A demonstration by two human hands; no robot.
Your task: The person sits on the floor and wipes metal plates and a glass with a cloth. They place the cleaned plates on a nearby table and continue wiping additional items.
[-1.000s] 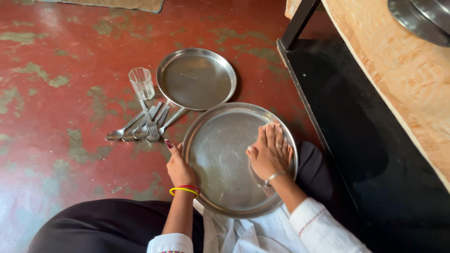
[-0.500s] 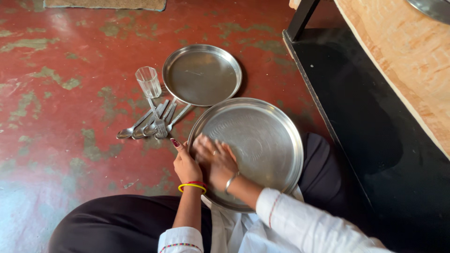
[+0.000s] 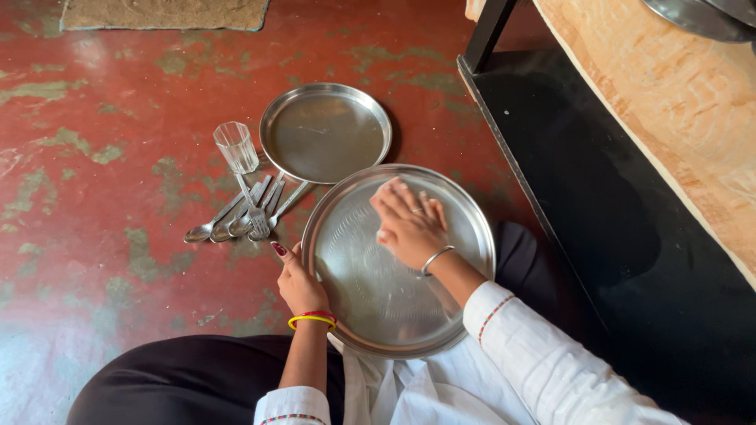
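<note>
Floor: worn red floor, patchy green.
Large plate: large steel plate rests on the lap and floor.
Left hand: left hand grips its near-left rim.
Right hand: right hand lies flat inside, fingers spread, holding nothing.
Nearby: small plate, glass, cutlery.
Risk: the tilted plate could slip from the one-handed grip and knock the cutlery.

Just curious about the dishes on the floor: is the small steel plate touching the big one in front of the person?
Cannot tell. In the head view the small plate meets the large plate's rim with no floor visible between, but they may only overlap in view.
</note>
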